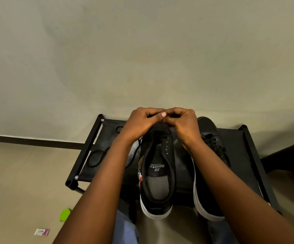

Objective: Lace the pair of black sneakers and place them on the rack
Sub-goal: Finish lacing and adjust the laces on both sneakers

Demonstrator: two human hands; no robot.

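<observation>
On rack [248, 147], both hands [142, 122] pinch sneaker [157, 173]

Both bare forearms reach forward, converging at centre. Left hand [142, 122] and right hand [182, 121] meet fingertip to fingertip, fingers curled in a pinch, knuckles up, left thumbnail showing between them.

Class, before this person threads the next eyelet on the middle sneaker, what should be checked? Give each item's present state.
1. Both hands, left hand and right hand, at the toe end: ok.
2. Lace tip pinched: cannot tell, fingers hide it.
3. Middle sneaker eyelets empty and reachable: ok.
4. Loose lace free of snags on the rack: ok.
5. Other sneaker already laced: ok.
</observation>
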